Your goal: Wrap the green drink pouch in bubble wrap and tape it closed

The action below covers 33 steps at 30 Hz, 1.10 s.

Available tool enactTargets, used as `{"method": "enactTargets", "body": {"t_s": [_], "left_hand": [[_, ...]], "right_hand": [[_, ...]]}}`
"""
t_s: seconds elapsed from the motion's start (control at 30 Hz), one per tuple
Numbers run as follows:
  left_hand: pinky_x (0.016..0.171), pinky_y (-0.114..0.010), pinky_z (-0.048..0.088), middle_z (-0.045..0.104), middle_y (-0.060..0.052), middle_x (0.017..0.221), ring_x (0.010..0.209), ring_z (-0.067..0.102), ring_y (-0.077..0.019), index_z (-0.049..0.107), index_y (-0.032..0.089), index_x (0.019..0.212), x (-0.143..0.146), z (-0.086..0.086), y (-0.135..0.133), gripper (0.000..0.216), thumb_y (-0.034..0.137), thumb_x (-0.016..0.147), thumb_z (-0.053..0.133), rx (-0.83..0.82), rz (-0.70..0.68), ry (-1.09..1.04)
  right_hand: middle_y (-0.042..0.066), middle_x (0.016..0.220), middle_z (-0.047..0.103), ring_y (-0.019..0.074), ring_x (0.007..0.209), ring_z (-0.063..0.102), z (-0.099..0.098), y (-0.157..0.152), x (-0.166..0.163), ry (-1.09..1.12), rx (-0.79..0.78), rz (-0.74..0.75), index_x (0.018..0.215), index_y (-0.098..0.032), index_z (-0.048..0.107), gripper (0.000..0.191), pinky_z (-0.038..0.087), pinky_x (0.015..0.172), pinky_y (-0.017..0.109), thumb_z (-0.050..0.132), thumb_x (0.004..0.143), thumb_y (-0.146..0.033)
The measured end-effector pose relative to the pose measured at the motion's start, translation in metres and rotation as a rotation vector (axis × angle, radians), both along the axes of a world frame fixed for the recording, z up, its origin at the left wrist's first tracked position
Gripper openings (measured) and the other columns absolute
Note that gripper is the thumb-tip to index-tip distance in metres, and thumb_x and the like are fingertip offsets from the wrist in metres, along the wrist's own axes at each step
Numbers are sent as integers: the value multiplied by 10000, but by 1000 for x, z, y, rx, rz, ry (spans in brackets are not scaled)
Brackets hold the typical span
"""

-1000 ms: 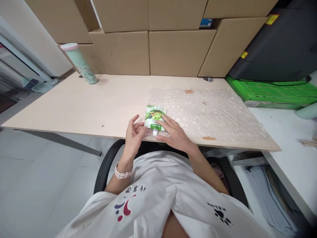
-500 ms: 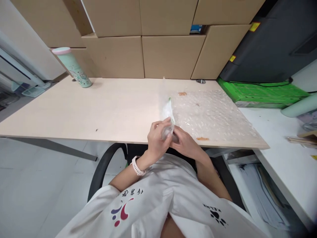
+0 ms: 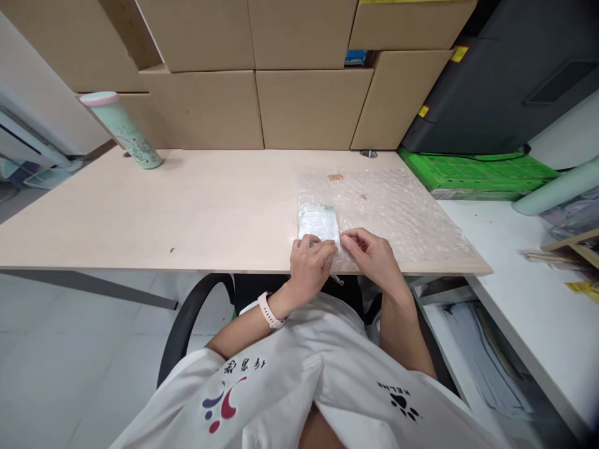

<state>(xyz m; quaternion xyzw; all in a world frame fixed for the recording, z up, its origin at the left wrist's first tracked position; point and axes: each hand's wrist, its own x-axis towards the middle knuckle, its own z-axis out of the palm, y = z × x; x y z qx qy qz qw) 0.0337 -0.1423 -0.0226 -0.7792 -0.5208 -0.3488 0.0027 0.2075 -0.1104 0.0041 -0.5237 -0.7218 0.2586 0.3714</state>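
A small white packet [image 3: 319, 223] with a clear, shiny surface lies flat on a sheet of bubble wrap [image 3: 397, 212] near the table's front edge. My left hand [image 3: 309, 265] is closed over the packet's near edge, its fingers bent and pressed on it, hiding that end. Just right of the packet, my right hand [image 3: 372, 255] pinches with thumb and forefinger close to the packet's lower right corner. What sits between those fingertips is too small to make out. A pale watch band [image 3: 270, 310] is on my left wrist.
The pale wooden table [image 3: 224, 212] carries a mint-green tumbler [image 3: 128, 134] at the far left. Cardboard boxes [image 3: 309, 109] stand stacked along the back. To the right are a green box [image 3: 477, 173] under a dark case [image 3: 482, 93] and a white side desk [image 3: 528, 287].
The packet, held up between both hands before, now lies flat on the bubble wrap. My right hand has moved right, away from my left. The view has shifted slightly.
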Motion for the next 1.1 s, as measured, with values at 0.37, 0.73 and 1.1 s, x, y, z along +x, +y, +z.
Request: {"method": "enactTargets", "body": {"t_s": [0.37,0.73,1.1], "left_hand": [[1120,-553,387,426,-97,1602,1451,361,-333,633,253,1295,-13,12,-16,409,236,886,653,-158,-109,-217],[1094,-410,480,654,-136,1366,1280,620,-278,510,184,1384,-42,34,-33,692,301,768,803,-641,-168,-1449],[1175,-483,428,464,-131,1579,1450,446,-274,265,264,1611,-28,1,-28,637,190,1010,463,131,-224,-329]], "right_hand": [[60,937,649,205,796,636,-10,3,-11,-183,120,23,1134,-234,738,279,505,744,364,551,954,-338],[71,1106,644,169,800,630,-3,-16,-30,-130,32,182,1228,-201,670,315,511,789,356,522,980,-328],[52,904,652,185,814,611,-2,-12,-45,129,31,444,888,-188,686,212,494,732,316,478,922,-205]]}}
